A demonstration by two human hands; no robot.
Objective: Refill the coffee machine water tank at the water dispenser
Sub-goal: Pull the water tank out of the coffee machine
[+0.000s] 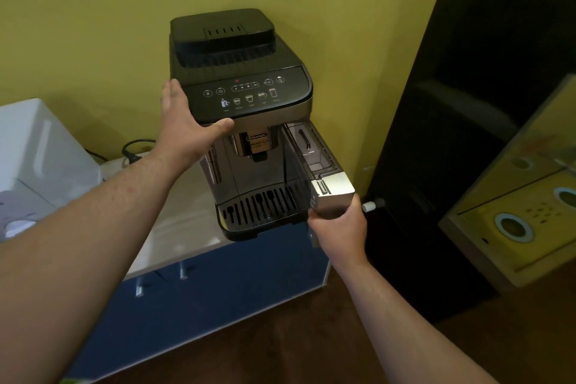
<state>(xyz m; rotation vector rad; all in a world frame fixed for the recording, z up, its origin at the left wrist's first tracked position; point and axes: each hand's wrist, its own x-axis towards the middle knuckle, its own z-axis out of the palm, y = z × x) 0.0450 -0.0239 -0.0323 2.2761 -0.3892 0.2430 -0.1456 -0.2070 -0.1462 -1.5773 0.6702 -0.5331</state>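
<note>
Water tank (314, 165) juts out, right hand (339, 227) gripping its front, left hand (184, 128) flat on machine (249, 87).

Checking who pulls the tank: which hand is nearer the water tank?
Right. The right hand grips the water tank at its front end; the left hand rests on the coffee machine's opposite side.

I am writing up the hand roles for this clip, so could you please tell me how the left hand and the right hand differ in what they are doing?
The left hand lies open and flat against the coffee machine beside its control panel, while the right hand is closed around the front of the water tank. The left hand is high on the machine's left side; the right hand is low at its right front corner, where the tank sticks out partway. Both are bare and touch the machine.
</note>
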